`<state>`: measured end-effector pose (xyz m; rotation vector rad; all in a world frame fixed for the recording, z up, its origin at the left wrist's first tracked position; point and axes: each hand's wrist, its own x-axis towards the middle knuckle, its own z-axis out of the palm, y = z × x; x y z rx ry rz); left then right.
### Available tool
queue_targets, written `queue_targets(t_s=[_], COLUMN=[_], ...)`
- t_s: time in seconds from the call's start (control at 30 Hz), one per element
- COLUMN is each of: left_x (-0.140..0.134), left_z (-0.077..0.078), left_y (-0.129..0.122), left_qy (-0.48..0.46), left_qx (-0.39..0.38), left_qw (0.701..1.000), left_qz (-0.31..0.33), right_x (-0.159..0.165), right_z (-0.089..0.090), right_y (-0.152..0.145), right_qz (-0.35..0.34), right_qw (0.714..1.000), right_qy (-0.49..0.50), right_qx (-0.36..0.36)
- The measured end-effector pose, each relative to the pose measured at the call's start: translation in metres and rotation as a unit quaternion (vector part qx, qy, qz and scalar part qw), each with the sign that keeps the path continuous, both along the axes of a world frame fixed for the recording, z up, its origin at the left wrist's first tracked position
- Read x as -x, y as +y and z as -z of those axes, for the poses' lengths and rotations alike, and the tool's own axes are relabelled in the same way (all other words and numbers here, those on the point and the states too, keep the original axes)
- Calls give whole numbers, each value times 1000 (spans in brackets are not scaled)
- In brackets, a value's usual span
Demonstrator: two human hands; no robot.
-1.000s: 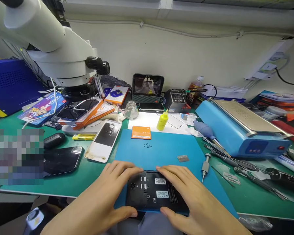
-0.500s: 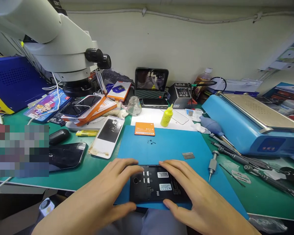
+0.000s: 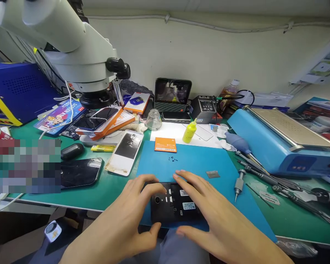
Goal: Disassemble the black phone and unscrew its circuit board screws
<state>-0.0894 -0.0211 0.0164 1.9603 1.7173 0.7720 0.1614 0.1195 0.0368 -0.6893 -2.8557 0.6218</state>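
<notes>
Covering part of a green bench (image 3: 96, 198), a blue mat (image 3: 192, 159) lies under the left hand (image 3: 134, 211) and the right hand (image 3: 211, 207); a pale wall (image 3: 209, 55) rises beyond them, with a microscope (image 3: 90, 62) forward left and a blue machine (image 3: 264, 146) forward right. Between the hands is a black phone (image 3: 167, 215), back up, its camera (image 3: 157, 200) nearer the left hand, white labels (image 3: 189, 206) nearer the right. Both hands are loosely spread, thumbs apart from fingers; whether fingertips touch it, I cannot tell.

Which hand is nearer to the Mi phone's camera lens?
Left: the left hand arches beside the camera lens; the right hand spans the opposite end of the Mi phone.
</notes>
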Motion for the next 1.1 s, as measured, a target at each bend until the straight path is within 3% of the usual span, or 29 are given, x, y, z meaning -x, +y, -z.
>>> queue_targets(t_s=[0.23,0.47,0.77,0.9,1.03,1.1], left_x=[-6,-14,-6,-2,-6,-11], left_z=[7,16,15,12,16,18], left_y=[3,5,11,11,4,1], left_qy=[-132,-188,16,7,-45,-102], left_qx=[-45,-49,-58,-47,-92,-121], left_qw=[990,980,998,999,994,986], left_qz=[-5,-32,-27,-26,-41,-51], right_x=[21,23,30,33,33,30], right_z=[2,7,14,11,13,15], right_y=[4,2,6,0,-24,-38], right_qz=[-19,-34,-56,-77,-37,-13], right_qw=[996,989,987,979,949,938], right_qy=[69,144,131,121,168,207], right_qx=[52,17,-79,-145,-263,-276])
